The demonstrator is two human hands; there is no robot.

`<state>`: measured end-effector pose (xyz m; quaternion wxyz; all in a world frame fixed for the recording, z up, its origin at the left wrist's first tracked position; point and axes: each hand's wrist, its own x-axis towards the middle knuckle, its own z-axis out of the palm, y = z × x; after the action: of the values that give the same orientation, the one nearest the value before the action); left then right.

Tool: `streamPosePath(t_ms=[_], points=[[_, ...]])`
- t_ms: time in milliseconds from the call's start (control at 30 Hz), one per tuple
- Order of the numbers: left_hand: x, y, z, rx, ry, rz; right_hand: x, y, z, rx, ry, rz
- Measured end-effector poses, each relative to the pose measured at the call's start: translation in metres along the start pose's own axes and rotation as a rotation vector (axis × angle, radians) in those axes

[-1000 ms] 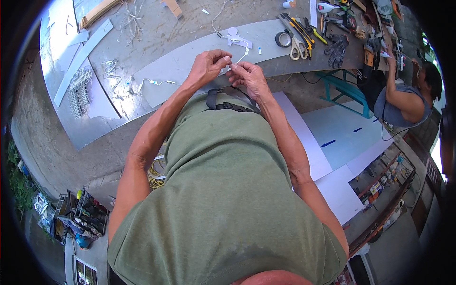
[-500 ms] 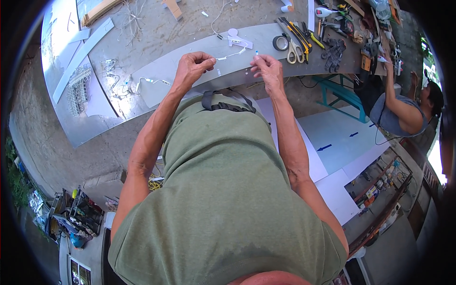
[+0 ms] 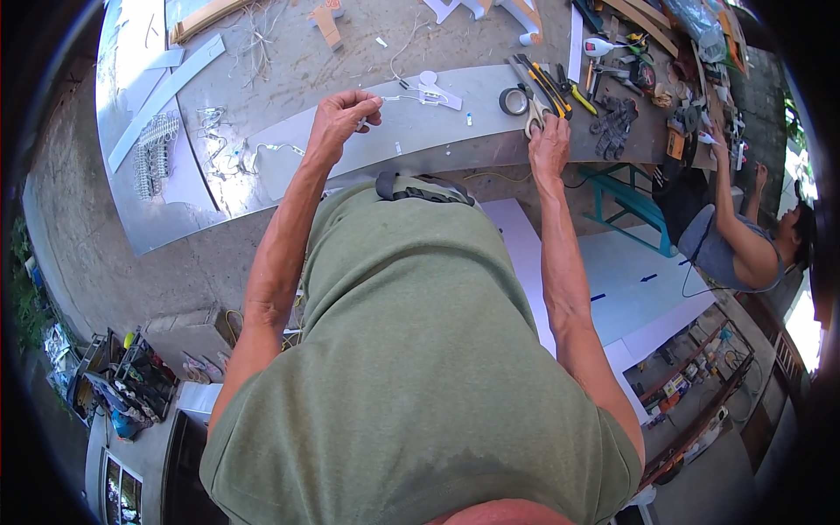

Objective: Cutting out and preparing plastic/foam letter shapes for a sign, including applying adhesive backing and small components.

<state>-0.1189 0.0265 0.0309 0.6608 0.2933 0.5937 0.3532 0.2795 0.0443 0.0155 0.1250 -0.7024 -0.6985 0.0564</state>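
My left hand is closed in a pinch on the end of a thin white wire with small white modules. The wire runs right to a white cut-out piece with a round end, lying on the grey sheet. My right hand has its fingers closed on the pale handles of the scissors, which lie on the sheet beside a roll of black tape. A small blue-and-white piece and a small whitish piece lie between my hands.
Yellow-and-black cutters, pliers and dark gloves lie right of the scissors. Wired modules and a metal coil bundle are at left. A teal stool and a person are at right.
My right hand has moved right, from near the wire to the scissors' handles. The small blue-and-white piece now lies on the sheet. My left hand still pinches the wire.
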Motion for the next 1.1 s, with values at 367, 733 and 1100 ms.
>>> streamPosePath(t_ms=[367,733,1100], points=[[0.0,-0.004,-0.001,-0.121,0.054,-0.022,0.019,0.016,-0.037,0.208,-0.68,0.424],[-0.015,-0.003,0.011,-0.172,0.031,-0.116,-0.022,-0.082,-0.084,1.168,-1.061,0.432],[-0.034,-0.02,0.011,-0.105,0.08,-0.175,-0.04,-0.11,-0.055,1.288,-1.371,0.591]])
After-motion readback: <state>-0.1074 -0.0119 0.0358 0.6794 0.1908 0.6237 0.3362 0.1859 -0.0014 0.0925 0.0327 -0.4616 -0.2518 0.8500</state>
